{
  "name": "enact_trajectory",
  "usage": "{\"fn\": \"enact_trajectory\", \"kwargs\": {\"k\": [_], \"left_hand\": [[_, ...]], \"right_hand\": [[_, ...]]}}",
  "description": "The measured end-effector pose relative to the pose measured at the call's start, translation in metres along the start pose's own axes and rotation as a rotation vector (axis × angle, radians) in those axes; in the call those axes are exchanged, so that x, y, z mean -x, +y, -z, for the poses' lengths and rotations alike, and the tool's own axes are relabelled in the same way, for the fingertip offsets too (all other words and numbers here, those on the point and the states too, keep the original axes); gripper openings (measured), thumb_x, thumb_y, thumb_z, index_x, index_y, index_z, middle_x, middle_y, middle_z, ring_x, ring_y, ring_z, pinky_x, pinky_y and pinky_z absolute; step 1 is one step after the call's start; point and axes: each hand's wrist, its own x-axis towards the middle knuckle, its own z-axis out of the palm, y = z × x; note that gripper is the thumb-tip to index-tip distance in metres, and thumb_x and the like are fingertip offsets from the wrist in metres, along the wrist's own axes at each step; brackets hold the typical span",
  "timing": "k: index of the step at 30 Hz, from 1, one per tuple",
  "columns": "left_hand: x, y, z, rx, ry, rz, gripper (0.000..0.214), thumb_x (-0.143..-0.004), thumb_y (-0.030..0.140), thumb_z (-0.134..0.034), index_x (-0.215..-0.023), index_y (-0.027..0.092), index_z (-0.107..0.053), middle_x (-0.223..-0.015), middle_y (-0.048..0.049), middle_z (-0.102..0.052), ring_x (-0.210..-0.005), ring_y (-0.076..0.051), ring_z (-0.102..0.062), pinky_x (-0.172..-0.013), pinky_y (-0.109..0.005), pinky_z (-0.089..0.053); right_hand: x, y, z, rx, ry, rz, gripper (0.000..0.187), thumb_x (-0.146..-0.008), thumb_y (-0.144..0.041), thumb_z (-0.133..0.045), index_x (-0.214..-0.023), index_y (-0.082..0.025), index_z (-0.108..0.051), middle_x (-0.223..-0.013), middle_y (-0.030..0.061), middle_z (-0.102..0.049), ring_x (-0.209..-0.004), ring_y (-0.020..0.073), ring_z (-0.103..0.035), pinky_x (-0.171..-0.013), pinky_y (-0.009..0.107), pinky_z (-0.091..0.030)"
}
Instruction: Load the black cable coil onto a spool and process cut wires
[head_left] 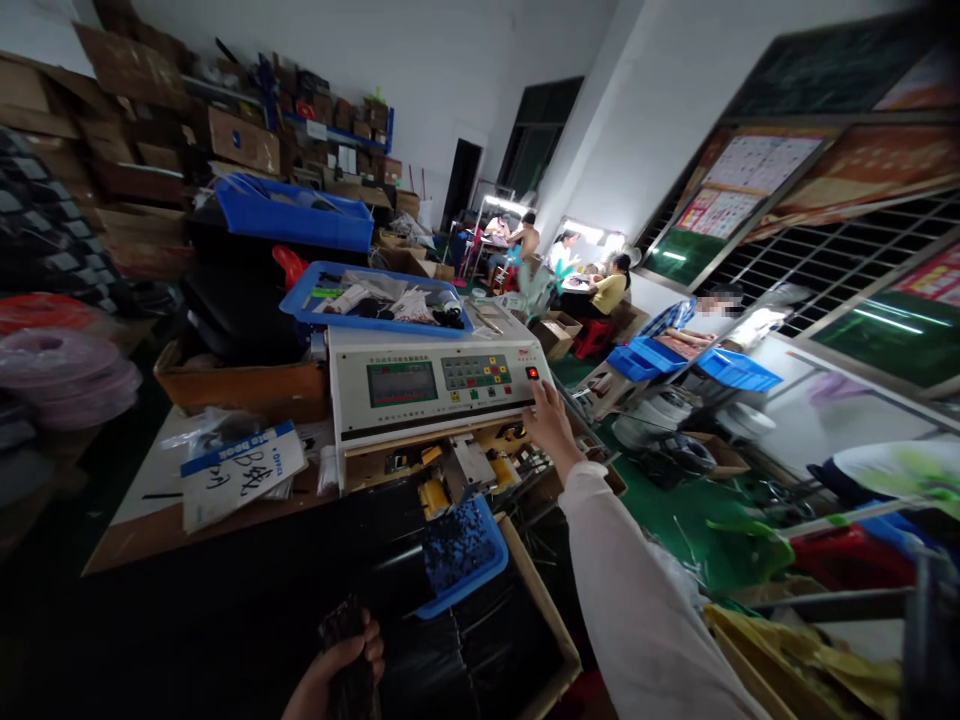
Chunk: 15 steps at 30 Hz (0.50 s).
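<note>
two hands, one bench machine (439, 385). left hand (337, 662) closed around one dark wire bundle (346, 640) at near left; right hand (550, 422) open, fingers extended just beside one red button (532, 373) on the machine's panel.

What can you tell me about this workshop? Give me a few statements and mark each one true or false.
1. The person's right hand is reaching to a lit red button on a benchtop machine. True.
2. The left hand is resting on the machine's keypad. False: it is low in front of the machine, holding a dark bundle.
3. A blue plastic tray holding white packets sits just behind the machine's panel. True.
4. Nobody else is in the room. False: other people sit farther back under bright lamps.
5. The right sleeve is black. False: the right sleeve is white.
</note>
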Motion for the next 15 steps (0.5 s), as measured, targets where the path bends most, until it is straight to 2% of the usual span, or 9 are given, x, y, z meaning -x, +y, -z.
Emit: {"fn": "enact_trajectory", "kwargs": {"k": [4, 10, 15], "left_hand": [[0.003, 0.003, 0.004, 0.041, 0.075, -0.004, 0.038, -0.058, 0.008, -0.081, -0.090, 0.016, -0.062, -0.079, 0.0014, -0.055, -0.066, -0.008, -0.054, -0.063, -0.023, -0.047], [0.002, 0.009, 0.007, -0.014, 0.021, -0.015, 0.033, -0.061, 0.009, -0.081, -0.087, 0.015, -0.061, -0.077, 0.0010, -0.056, -0.066, -0.010, -0.056, -0.066, -0.026, -0.048], [0.000, 0.006, 0.005, 0.012, 0.011, -0.038, 0.036, -0.058, 0.011, -0.084, -0.087, 0.015, -0.062, -0.076, 0.0006, -0.058, -0.066, -0.011, -0.057, -0.064, -0.026, -0.047]], "right_hand": [[-0.015, -0.005, 0.003, 0.101, -0.022, -0.065, 0.060, -0.088, -0.022, -0.040, -0.147, -0.011, -0.037, -0.151, 0.0190, -0.036, -0.134, 0.0351, -0.038, -0.104, 0.050, -0.040], [-0.024, -0.006, 0.005, 0.135, -0.053, -0.097, 0.060, -0.087, -0.026, -0.040, -0.146, -0.012, -0.039, -0.151, 0.0152, -0.037, -0.125, 0.0373, -0.042, -0.100, 0.050, -0.042], [-0.025, -0.005, 0.004, 0.152, -0.064, -0.097, 0.060, -0.088, -0.027, -0.036, -0.146, -0.011, -0.039, -0.150, 0.0134, -0.039, -0.123, 0.0363, -0.042, -0.100, 0.048, -0.042]]}}
